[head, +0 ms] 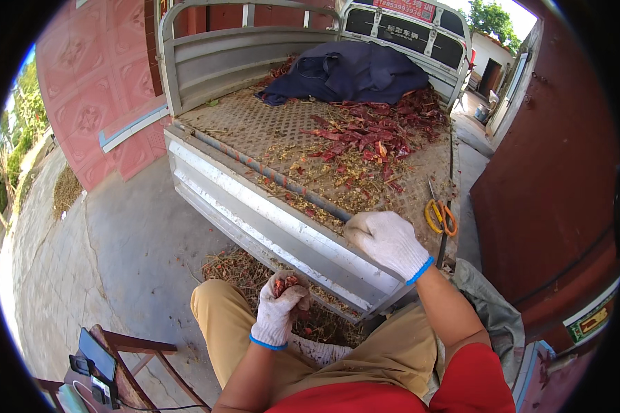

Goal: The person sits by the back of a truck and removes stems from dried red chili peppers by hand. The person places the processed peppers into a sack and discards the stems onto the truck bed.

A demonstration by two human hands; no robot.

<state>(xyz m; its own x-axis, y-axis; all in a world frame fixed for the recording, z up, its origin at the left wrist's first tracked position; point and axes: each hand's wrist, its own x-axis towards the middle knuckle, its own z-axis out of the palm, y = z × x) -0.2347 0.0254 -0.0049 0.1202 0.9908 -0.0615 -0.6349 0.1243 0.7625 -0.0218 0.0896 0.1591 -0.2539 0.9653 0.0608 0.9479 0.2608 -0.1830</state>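
My left hand [278,310], in a white knit glove with a blue cuff, is closed around dried red chili peppers [286,285] above my lap. My right hand [390,240], gloved alike, is curled over the rear edge of the truck bed [227,121], by the end of a metal rod [274,174]. Its fingertips are hidden, so whether it grips anything cannot be seen. Scissors [440,214] with yellow and orange handles lie right of it on the bed. Farther in, a loose heap of dried red chilies [372,134] spreads among stems and scattered seeds [336,188].
A dark blue cloth [351,72] covers part of the heap near the cab. The lowered tailgate [268,222] hangs before my knees, with stem litter [237,273] below. At lower left stands a wooden chair [129,361] bearing a phone [97,353]. A dark red door [547,206] flanks the right.
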